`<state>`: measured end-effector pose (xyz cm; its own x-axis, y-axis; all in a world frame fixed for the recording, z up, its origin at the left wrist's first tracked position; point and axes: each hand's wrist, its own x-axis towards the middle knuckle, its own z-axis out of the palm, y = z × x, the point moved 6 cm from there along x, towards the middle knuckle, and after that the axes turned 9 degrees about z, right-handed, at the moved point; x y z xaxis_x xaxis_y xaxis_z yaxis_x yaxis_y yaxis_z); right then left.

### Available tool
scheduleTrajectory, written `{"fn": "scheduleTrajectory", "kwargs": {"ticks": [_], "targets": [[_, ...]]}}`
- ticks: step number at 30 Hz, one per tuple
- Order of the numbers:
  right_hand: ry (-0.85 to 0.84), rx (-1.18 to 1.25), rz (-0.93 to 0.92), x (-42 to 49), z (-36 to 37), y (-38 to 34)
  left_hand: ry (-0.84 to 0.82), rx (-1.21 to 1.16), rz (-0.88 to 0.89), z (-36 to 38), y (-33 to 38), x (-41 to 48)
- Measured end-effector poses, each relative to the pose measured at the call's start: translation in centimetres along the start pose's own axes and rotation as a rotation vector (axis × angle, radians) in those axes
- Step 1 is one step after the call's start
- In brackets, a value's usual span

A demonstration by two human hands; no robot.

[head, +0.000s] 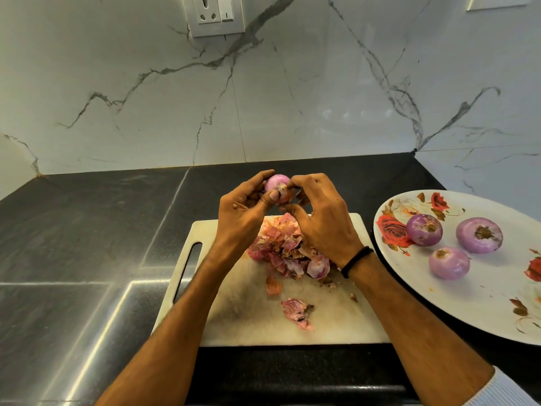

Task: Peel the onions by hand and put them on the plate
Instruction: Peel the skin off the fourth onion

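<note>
On my feed both hands are raised over the far edge of the white cutting board (234,317), holding one red onion (276,183) between them. The left hand (243,209) cradles it, fingers curled behind and the thumb pressed on its front just below the root end. The right hand (322,218) pinches at that same end with its fingertips, the other fingers arched over the board (a black band (355,260) sits on that wrist). Under the hands a heap of papery skins (284,247) lies on the board, with loose scraps (297,313) nearer me. To the right, a floral plate (468,303) rests on the dark bench (87,230), its rim just beside the board. It carries three peeled onions (424,230), (479,235), (449,263), none touching another. A wall socket (215,14) sits high on the marble backsplash (292,98).
</note>
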<state>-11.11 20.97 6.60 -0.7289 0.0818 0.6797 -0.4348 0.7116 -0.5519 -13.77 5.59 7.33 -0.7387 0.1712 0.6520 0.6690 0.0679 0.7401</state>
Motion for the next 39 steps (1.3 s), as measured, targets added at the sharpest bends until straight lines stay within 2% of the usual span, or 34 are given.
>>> {"fn": "scheduleTrajectory", "kwargs": {"ticks": [16, 21, 39], "targets": [[-0.002, 0.034, 0.019, -0.01, -0.11, -0.21, 0.01, -0.002, -0.01, -0.23, -0.42, 0.03], [0.034, -0.025, -0.013, -0.18, -0.37, -0.48, 0.013, -0.013, -0.014, -0.29, -0.48, 0.02], [0.087, 0.012, -0.008, -0.17, -0.75, -0.62, -0.002, -0.005, -0.034, -0.11, -0.36, -0.24]]}}
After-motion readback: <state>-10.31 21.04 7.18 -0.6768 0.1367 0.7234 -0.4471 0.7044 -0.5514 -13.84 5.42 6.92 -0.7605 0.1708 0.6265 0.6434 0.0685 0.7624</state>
